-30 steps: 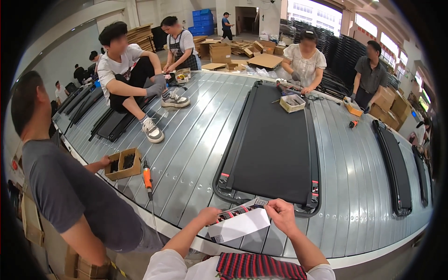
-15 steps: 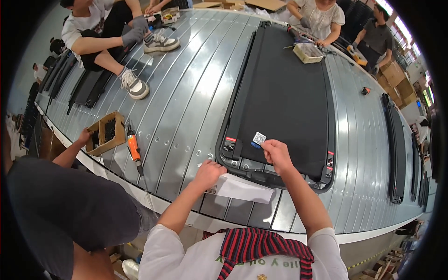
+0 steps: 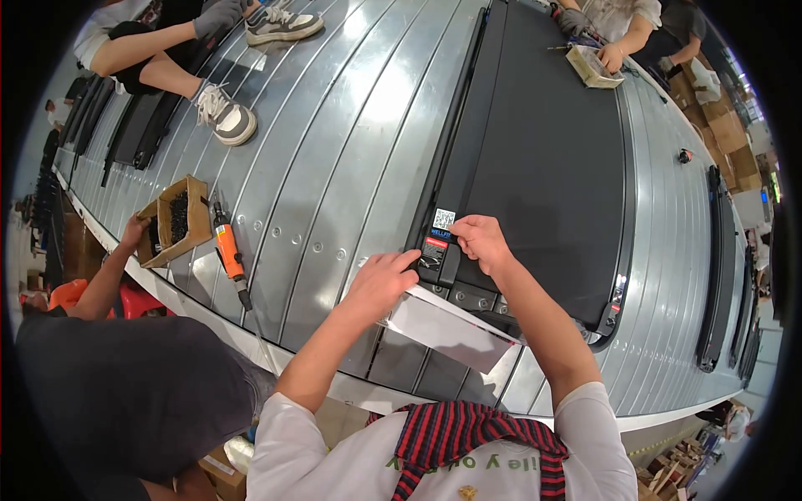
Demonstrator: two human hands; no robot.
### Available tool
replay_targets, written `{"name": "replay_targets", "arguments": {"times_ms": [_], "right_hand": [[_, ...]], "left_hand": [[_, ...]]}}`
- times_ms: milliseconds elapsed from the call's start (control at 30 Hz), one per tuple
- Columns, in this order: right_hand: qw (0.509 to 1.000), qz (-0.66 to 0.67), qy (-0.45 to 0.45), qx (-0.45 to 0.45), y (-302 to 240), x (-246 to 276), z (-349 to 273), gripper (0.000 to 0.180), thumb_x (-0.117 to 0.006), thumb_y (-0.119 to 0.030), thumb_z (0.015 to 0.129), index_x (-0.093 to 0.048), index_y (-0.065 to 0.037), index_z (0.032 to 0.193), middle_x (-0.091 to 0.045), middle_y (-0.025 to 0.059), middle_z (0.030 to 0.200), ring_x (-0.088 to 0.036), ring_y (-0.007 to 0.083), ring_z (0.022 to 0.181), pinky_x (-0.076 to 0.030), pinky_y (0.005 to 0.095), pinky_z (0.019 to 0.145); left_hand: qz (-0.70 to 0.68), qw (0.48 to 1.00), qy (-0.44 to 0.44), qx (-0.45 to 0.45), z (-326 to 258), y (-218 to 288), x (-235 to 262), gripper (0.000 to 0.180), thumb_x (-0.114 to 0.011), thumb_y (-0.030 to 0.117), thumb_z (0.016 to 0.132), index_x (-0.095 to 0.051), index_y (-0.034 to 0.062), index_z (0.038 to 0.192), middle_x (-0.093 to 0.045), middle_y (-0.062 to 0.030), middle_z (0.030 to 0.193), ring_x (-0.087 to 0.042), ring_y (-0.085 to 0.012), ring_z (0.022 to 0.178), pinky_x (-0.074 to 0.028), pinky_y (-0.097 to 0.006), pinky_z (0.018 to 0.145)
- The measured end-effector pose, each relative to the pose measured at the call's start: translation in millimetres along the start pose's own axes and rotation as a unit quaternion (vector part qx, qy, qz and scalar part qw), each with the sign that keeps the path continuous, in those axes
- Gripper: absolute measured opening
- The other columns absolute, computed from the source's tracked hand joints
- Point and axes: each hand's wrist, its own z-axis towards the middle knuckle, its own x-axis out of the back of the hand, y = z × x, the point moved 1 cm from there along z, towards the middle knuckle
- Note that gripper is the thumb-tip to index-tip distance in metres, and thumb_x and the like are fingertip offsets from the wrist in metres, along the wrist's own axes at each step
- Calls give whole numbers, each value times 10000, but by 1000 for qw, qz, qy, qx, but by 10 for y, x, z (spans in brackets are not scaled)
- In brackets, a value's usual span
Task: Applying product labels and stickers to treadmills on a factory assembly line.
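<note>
Right hand (image 3: 478, 240) is pinching a small label (image 3: 444, 220) onto the black treadmill deck (image 3: 543, 167); left hand (image 3: 380, 282), fingers curled, is pinning the white backing sheet (image 3: 443, 327). Orange screwdriver (image 3: 228, 255) and screw box (image 3: 175, 219) are lying left on the bench (image 3: 334, 150). Both hands have moved slightly forward since earlier.

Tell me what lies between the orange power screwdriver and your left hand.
Only bare ribbed metal table lies between the orange screwdriver and the left hand, in the head view.
</note>
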Motion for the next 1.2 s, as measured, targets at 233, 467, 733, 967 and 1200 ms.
{"name": "replay_targets", "arguments": {"times_ms": [233,467,733,967,1200], "right_hand": [[1000,3,12,-6,-13,-10,43,99,-579,-67,734,-557,29,745,-446,17,501,-350,60,381,-212,208,337],[1000,8,14,0,-1,-20,32,111,-584,-63,728,-563,43,751,-454,27,494,-363,66,374,-226,214,334],[999,10,27,14,55,-18,57,126,-585,-76,730,-573,49,743,-471,36,492,-383,77,376,-251,222,338],[998,-11,48,40,76,-45,65,133,-572,-87,722,-582,45,721,-495,47,500,-411,85,389,-296,232,351],[997,-23,64,48,77,-55,45,131,-546,-77,707,-582,49,711,-501,51,501,-424,88,396,-314,235,361]], "left_hand": [[-21,999,-25,13,199,-30,52,131,-452,92,729,-555,51,799,-495,-102,1159,-492,-269,983,-386,-394,825],[4,1000,-23,18,243,-57,-2,106,-480,41,689,-563,40,754,-533,-90,1083,-496,-244,955,-392,-373,801],[3,1000,-16,14,255,-45,-9,108,-475,50,688,-559,32,752,-536,-95,1089,-491,-248,962,-396,-370,801],[11,999,-40,14,277,-75,-40,130,-451,115,739,-536,43,806,-482,-88,1184,-452,-261,1052,-384,-386,818],[4,997,-69,25,378,-30,-4,124,-449,91,734,-531,35,808,-470,-92,1203,-432,-260,1075,-374,-398,843]]}}
